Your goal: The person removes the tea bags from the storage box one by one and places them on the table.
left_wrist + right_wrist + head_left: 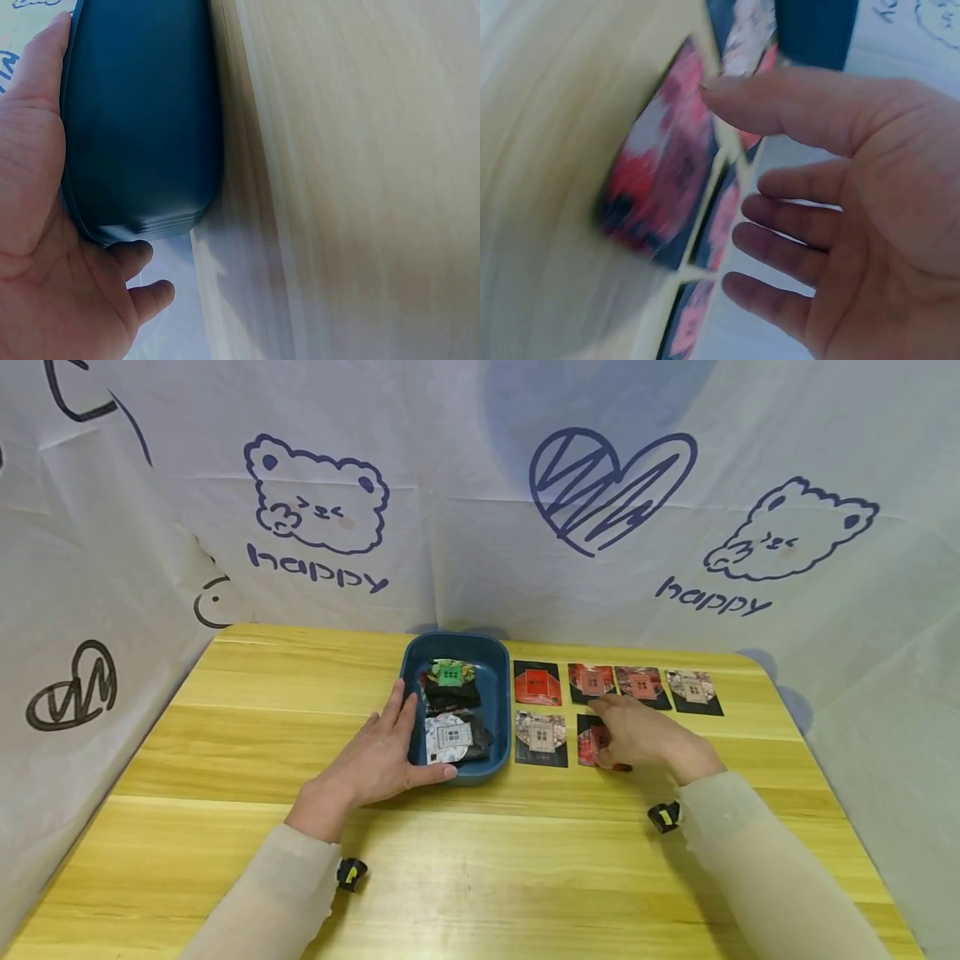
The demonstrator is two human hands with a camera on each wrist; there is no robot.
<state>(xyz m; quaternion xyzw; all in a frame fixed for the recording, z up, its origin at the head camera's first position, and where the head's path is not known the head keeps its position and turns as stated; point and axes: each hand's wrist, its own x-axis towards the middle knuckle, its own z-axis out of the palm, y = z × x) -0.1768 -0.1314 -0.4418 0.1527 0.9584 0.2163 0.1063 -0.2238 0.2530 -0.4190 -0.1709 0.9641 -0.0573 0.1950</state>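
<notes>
My left hand (363, 764) rests against a dark blue plastic box (493, 693), fingers along its left side and thumb along its front rim. Inside lie a green-labelled packet (451, 675) and a pale packet (453, 737), both partly black. In the left wrist view, the palm spreads round the corner of the box's outer wall (142, 112). Over the front row of packets is my right hand (637, 735), partly covering a red and black packet (590, 739). The right wrist view shows its thumb tip right at that packet's edge (660, 165), with the other fingers extended apart from it.
Beside the box lie a bright red packet (537, 683), a pale packet (542, 739), two red ones (592, 679) and a pale and black one (693, 691). A drawn-on white cloth (465, 527) stands behind the wooden table (465, 868).
</notes>
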